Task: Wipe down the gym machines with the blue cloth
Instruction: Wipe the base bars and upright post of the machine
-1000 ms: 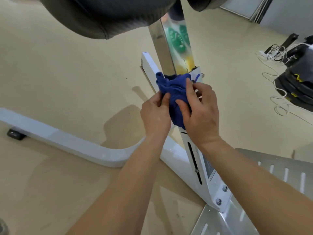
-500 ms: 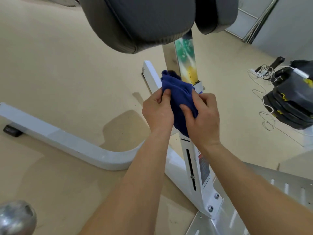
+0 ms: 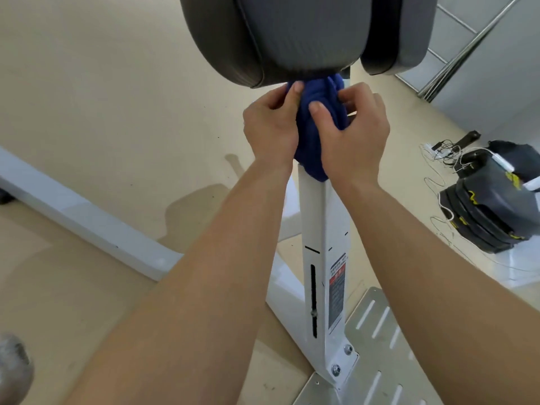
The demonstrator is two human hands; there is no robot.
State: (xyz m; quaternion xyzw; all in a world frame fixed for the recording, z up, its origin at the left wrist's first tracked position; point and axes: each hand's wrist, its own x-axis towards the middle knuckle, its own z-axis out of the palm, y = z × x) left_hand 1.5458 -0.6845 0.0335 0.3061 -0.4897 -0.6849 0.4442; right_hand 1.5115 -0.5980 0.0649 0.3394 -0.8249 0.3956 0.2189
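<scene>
blue bunched cloth (image 3: 309, 153) is gripped at the white steel post (image 3: 315, 217) top by left hand (image 3: 268, 130) and right hand (image 3: 356, 135); pushed higher, knuckles could be jammed under the grey padded cushion (image 3: 292, 33) at twelve o'clock.

Gym, padded machine (image 3: 292, 39), weight plates (image 3: 485, 211)

the cloth (image 3: 306, 141) is seen as soft, nappy blue fabric, bunched in folds. the post (image 3: 315, 223) and bar (image 3: 73, 211) are finished in glossy white paint over metal, with reflections carried on the bar. the pad (image 3: 292, 33) is covered in dark, finely grained matt upholstery with a stitched seam. the plate (image 3: 380, 375) is bare, dull-silver metal; its bolts (image 3: 336, 369) are shiny. the floor (image 3: 102, 97) is smooth and matt.
</scene>
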